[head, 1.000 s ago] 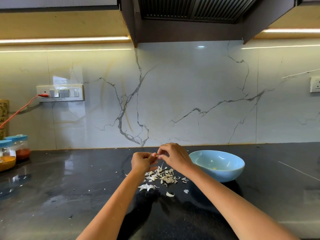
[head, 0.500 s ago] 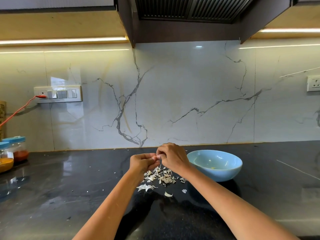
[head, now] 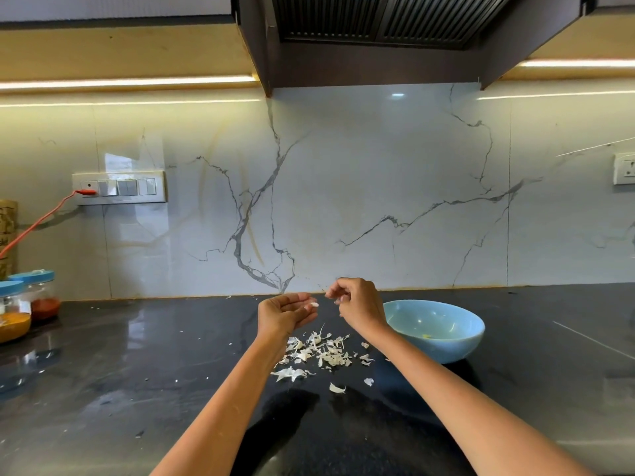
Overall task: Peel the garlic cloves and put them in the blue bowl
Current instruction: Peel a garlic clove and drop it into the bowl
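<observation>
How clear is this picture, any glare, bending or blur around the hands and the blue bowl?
Head view: sharp overall; wide-angle bend curves the wall's light strips; glare streaks the dark counter; hands cast soft shadows there; whatever the left hand and right hand pinch is too small to tell; blue bowl evenly lit.

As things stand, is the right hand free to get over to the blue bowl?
Probably yes. The right hand is raised just left of the blue bowl, with nothing between them, and the bowl's open top faces up. The hand's fingers are curled, seemingly pinching a scrap of peel, which should not hinder it.
</observation>
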